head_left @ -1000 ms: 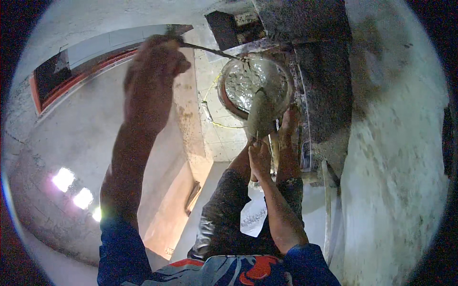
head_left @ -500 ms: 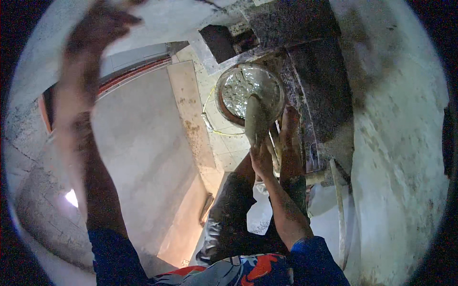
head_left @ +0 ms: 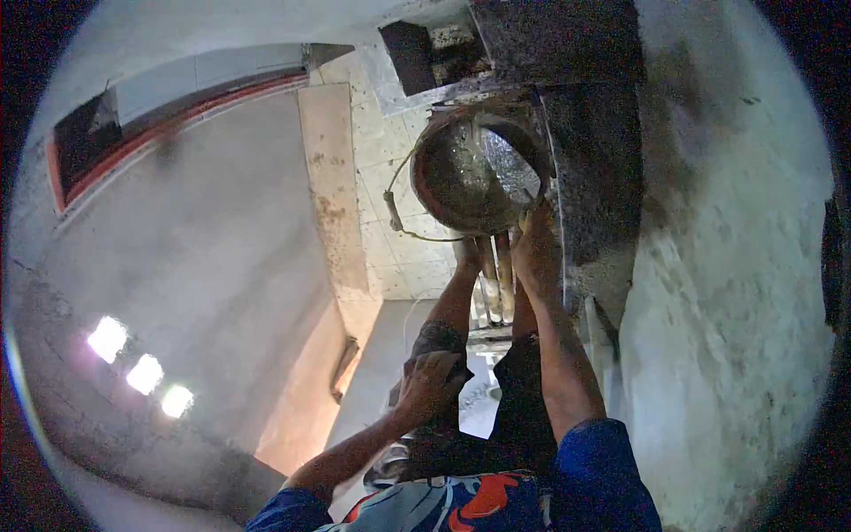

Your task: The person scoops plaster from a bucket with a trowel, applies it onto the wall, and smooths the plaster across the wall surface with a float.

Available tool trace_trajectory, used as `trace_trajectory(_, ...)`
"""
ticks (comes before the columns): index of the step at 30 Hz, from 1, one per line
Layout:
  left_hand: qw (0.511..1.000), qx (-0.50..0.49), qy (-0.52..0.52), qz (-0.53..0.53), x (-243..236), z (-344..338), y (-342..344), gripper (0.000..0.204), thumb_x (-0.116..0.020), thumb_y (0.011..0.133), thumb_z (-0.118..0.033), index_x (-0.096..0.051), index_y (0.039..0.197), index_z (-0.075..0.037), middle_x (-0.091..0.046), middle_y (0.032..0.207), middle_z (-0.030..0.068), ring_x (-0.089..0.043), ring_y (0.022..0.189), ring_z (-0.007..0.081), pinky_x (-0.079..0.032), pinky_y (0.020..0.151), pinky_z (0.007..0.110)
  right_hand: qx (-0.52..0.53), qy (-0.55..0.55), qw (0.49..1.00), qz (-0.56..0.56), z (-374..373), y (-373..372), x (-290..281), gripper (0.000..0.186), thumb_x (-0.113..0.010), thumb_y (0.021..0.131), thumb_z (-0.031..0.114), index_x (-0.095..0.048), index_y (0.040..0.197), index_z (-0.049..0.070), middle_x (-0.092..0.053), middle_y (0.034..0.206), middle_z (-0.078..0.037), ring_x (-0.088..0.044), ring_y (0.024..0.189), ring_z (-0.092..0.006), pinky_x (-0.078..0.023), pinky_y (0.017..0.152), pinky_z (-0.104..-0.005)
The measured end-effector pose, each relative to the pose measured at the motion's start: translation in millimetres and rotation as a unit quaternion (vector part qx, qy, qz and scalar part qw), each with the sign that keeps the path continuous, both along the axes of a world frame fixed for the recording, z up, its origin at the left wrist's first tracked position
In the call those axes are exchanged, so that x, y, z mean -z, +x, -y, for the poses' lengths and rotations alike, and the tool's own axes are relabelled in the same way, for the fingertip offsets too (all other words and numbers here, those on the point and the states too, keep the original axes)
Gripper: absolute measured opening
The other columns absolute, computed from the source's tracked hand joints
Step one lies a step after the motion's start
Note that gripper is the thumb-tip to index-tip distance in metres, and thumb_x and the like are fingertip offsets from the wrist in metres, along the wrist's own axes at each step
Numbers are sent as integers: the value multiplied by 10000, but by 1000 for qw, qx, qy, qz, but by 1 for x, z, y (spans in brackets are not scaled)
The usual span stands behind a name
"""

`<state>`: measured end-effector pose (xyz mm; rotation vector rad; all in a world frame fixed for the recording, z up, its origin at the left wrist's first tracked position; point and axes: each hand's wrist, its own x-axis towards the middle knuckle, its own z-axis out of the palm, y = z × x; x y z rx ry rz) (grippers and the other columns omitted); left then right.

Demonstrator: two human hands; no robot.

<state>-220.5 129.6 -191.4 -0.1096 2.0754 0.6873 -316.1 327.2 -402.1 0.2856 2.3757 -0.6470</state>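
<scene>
My right hand (head_left: 535, 232) is at the near right rim of a round bucket (head_left: 427, 197), closed on the handle of a trowel, which is mostly hidden. A bright, wet-looking patch (head_left: 512, 164) catches the light in the bucket; whether it is the trowel's blade or wet mortar I cannot tell. The rest of the bucket's inside is dark. A thin wire handle (head_left: 392, 211) with a pale grip hangs out on the bucket's left side. Over my left knee lies my left hand (head_left: 432, 385), its fingers bent loosely down with nothing in them.
Pale floor tiles (head_left: 379, 257) lie left of the bucket. A large grey slab (head_left: 239, 230) with a red-edged border fills the left. Dark stained blocks (head_left: 596, 168) flank the bucket on the right, beside a rough plastered wall (head_left: 718, 319). A square opening (head_left: 408, 58) is beyond.
My left hand has come down from the upper left onto my left knee. The right hand has moved to the bucket's rim, and the trowel has dipped into the bucket.
</scene>
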Motion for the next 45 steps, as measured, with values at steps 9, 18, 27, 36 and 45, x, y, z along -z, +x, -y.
trace_trajectory(9,951,-249,-173,-61,232,-2,-176,452,-520,881,-495,-636,1045,-90,-664,900,204,-627,866,406,-478,755,493,-134,42,983,-116,43,96,19,513,-568,899,250,-419,1313,-14,-476,1298,-246,-498,1150,-374,-406,975,-480)
trace_trajectory(18,928,-157,-283,-185,372,20,-224,385,-614,796,-412,-675,1007,-96,-676,1002,157,-648,926,325,-497,797,447,281,-234,923,120,96,85,8,484,-580,913,298,-416,1269,13,-528,1031,-139,-507,778,-193,-421,675,-322)
trace_trajectory(27,922,-278,-46,-265,183,-37,-235,261,-650,827,-246,-695,931,-11,-695,834,131,-650,772,209,-497,709,334,309,-234,919,77,58,87,18,608,-571,909,299,-323,1393,26,-421,1259,-199,-437,1081,-308,-363,907,-388)
trace_trajectory(36,877,-173,44,-447,31,-60,-375,392,-659,851,-348,-618,1119,-66,-658,978,129,-635,844,192,-419,898,310,205,-196,958,-39,57,84,25,494,-553,915,299,-421,1271,-17,-471,1237,-303,-504,1111,-442,-412,957,-483)
trace_trajectory(45,935,-207,86,-275,65,31,-287,771,-634,905,-261,-171,1464,-1,-629,1040,169,-610,984,207,-491,862,344,-13,15,992,-128,1,45,-11,502,-545,908,223,-419,1329,-20,-419,1348,-290,-451,1211,-400,-352,1029,-486)
